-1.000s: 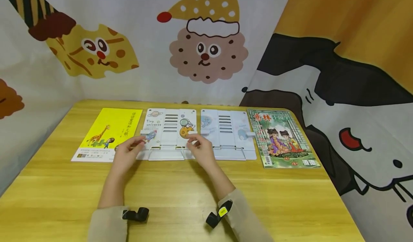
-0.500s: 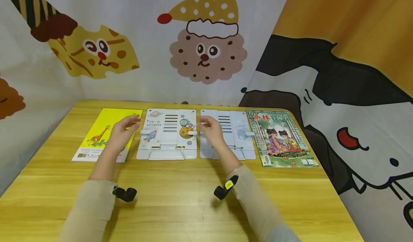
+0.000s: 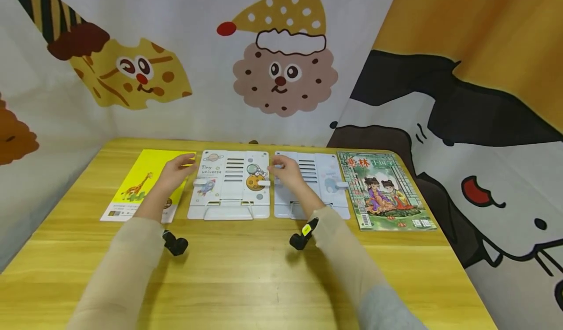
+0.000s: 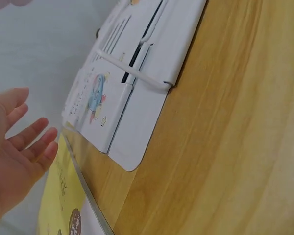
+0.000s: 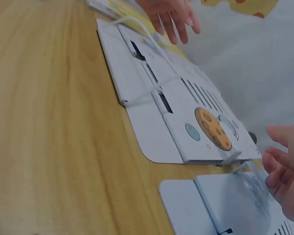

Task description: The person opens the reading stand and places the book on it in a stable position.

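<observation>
A white book stand (image 3: pixel 234 195) printed "Tiny universe", with a planet, a rocket and an astronaut, lies flat on the table, its wire support at the front edge. My left hand (image 3: pixel 175 172) hovers at its left side over the yellow book (image 3: pixel 138 173); the left wrist view shows its fingers (image 4: pixel 32 134) spread and empty. My right hand (image 3: pixel 288 171) is at the stand's upper right, above a second, pale blue book stand (image 3: pixel 332 198), whose left part it hides. Loosely bent fingers (image 5: pixel 279 169) of that hand hold nothing in the right wrist view.
At the right of the row lies a green illustrated magazine (image 3: pixel 391 193). The wooden table (image 3: pixel 246 276) reaches back to a cartoon-printed curtain (image 3: pixel 198 120). Small clips (image 3: pixel 264 183) stick out at the stands' sides.
Both hands have come up from the lower part of the Tiny universe stand and moved apart, the left over the yellow book, the right over the second stand. The stands stay in place.
</observation>
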A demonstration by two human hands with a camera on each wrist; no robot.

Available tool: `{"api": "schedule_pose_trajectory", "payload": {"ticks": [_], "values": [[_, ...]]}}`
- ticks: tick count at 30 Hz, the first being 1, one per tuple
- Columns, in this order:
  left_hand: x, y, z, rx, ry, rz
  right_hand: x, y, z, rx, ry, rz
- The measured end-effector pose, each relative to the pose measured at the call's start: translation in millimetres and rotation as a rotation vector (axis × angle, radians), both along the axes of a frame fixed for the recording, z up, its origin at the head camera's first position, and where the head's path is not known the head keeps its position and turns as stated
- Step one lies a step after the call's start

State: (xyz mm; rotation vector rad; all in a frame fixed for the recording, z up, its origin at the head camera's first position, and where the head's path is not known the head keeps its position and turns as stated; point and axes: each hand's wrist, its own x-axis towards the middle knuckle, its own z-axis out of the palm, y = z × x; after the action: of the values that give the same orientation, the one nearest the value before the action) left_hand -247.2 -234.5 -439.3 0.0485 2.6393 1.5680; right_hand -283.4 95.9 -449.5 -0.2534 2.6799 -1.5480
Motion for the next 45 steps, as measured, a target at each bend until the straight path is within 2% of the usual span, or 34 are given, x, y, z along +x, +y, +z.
{"api": "schedule_pose_trajectory", "payload": {"ticks": [4, 9, 12, 16, 22, 31, 38, 45], "values": [[-6.3, 0.4, -7.0, -0.043, -0.045, -0.01, -10.7, 0, -5.1, 0.031, -0.013, 0.013], [-8.5, 1.5, -13.2, -0.071, -0.114, -0.001, -16.2, 1, -5.3, 0.071, -0.069, 0.062], [-10.1, 2.2, -14.9, -0.086, -0.108, 0.013, -18.0, 1, -5.8, 0.094, -0.098, 0.088], [-14.7, 7.2, -16.0, -0.073, -0.102, 0.011, -19.2, 1, -6.6, 0.132, -0.087, 0.097], [-18.4, 9.5, -20.3, -0.104, -0.115, 0.019, -19.2, -4, -7.4, 0.17, -0.092, 0.125], [-23.9, 14.7, -25.0, -0.128, -0.097, 0.051, -15.3, -11, -6.0, 0.258, -0.117, 0.04], [-23.0, 18.2, -23.0, -0.14, -0.071, 0.071, -14.1, -10, -8.9, 0.204, -0.066, 0.037], [-18.3, 16.7, -13.2, -0.136, 0.046, 0.077, -10.7, -9, -6.3, 0.059, 0.011, 0.016]]}}
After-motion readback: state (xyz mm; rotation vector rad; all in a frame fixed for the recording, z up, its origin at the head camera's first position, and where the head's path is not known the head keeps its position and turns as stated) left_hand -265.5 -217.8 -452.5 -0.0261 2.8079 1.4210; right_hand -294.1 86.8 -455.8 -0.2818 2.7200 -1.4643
